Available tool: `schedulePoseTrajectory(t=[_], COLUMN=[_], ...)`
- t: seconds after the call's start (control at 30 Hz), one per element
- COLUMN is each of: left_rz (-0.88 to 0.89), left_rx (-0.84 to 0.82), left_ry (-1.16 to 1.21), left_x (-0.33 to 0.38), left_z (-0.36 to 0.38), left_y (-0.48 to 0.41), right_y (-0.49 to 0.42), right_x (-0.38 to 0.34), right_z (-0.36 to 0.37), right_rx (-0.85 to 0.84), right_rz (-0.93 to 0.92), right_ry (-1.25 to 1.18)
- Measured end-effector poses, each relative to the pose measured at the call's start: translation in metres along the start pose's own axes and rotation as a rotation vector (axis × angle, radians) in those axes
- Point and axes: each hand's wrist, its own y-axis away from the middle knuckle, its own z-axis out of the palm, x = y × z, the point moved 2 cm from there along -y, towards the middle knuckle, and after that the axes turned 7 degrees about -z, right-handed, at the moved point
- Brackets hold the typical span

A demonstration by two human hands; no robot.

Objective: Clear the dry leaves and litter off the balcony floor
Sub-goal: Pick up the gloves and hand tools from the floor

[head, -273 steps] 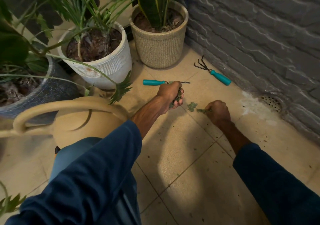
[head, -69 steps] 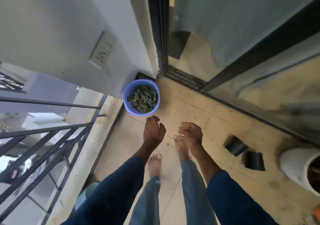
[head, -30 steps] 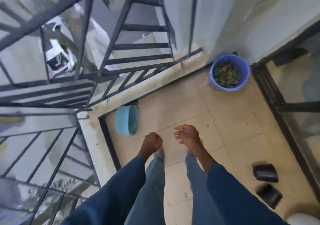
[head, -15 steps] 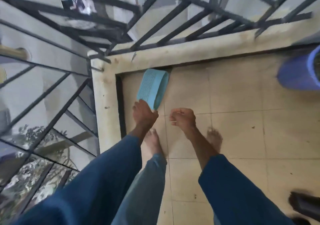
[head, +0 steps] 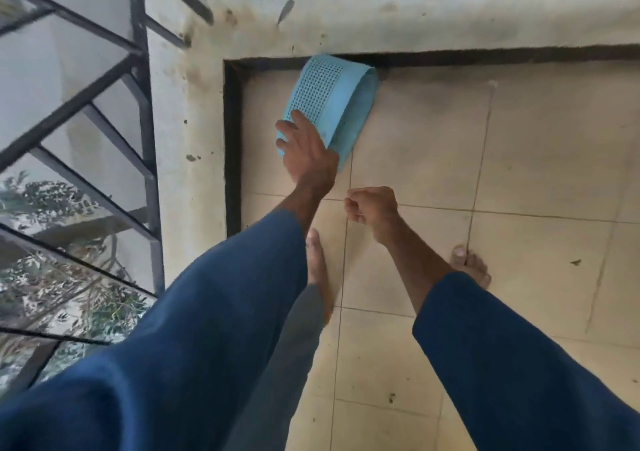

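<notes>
Pale-blue perforated basket lies on its side at 12 o'clock. The left grip touches it, grasp unclear; the right grip is clenched, empty.

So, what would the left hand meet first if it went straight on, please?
The left hand would meet the light blue perforated basket lying on its side; its fingers seem to touch it.

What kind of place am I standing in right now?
Most likely an upper-floor balcony: a dark metal railing stands on a low concrete kerb edging the tiled floor, and tree foliage shows below through the bars.
</notes>
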Motion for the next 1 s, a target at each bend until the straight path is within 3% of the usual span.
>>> schedulePoseTrajectory(t=[0.13, 0.3, 0.57, 0.87, 1.0], left_rz=[-0.089, -0.249, -0.436, -0.33, -0.296], left_rx=[-0.048, -0.164, -0.204, -0.222, -0.214], left_ry=[0.184, 0.325, 0.457, 0.311, 0.247], left_x=[-0.031, -0.07, -0.112, -0.118, -0.109], left_z=[-0.023, -0.042, -0.033, -0.029, -0.04], left_y=[-0.02, -0.038, -0.09, -0.097, -0.079], right_y=[-0.004, -0.012, -0.03, -0.065, -0.01], right_x=[0.002, -0.021, -0.052, -0.013, -0.04], right_z=[0.011, 0.036, 0.083, 0.094, 0.074], right_rx=[0.069, -0.014, -0.131, -0.201, -0.194], right_rz=[-0.042, -0.106, -0.134, -0.069, -0.072], right_ry=[0.172, 0.133, 0.2, 0.293, 0.248])
